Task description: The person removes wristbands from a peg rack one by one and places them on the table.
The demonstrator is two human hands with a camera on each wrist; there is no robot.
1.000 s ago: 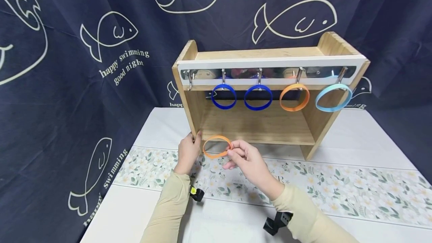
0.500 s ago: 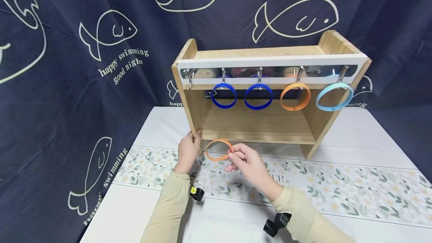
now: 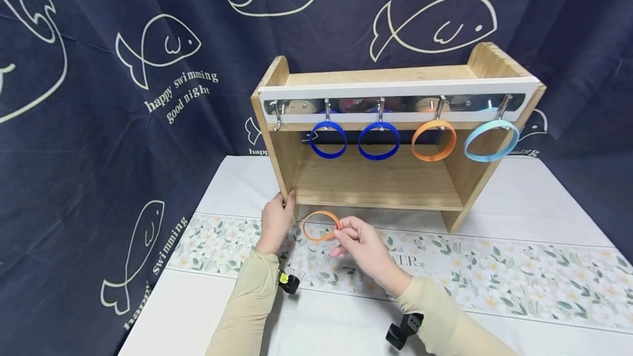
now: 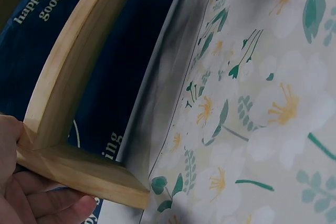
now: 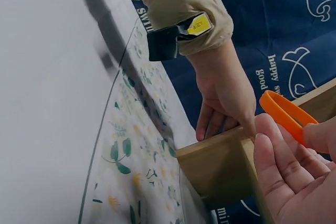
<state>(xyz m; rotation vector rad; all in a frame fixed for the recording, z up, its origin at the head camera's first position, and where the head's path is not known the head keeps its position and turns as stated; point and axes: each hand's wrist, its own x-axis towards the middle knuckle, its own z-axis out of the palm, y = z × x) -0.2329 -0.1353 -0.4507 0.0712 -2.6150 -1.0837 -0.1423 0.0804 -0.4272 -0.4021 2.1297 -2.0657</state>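
in the right hand (image 3: 363, 243), an orange band (image 5: 287, 109) is being pinched between thumb and fingers by its right side, the rest of the loop being left free toward the left. the band is being held up in front of the lower left part of a wooden rack (image 3: 378, 174), near the left hand (image 3: 275, 221) and well apart from the hooks above. by the left hand, the lower left side of the wooden rack is being gripped; the thumb is being set at the front edge and the other fingers are being curled round the wood, as is being shown in the left wrist view.

along the front of the wooden rack, a white rail (image 3: 395, 90) is being fitted with a shiny metal strip (image 3: 356, 106), by which five hooks are being borne, the leftmost hook (image 3: 277, 116) being placed near the rack's left side. by the next four, from left to right, are being carried a dark blue band (image 3: 328, 156), another dark blue band (image 3: 378, 157), a hanging orange band (image 3: 433, 159) and a light blue band (image 3: 489, 159).

the wooden rack is being supported by a white table (image 3: 341, 317), across which a floral strip (image 3: 494, 268) is being spread. behind, the view is being filled by a navy curtain (image 3: 74, 180) with white fish outlines and lettering. beige sleeves (image 3: 247, 304) are being worn on both arms, and at each wrist a small black device (image 3: 398, 335) is being carried.
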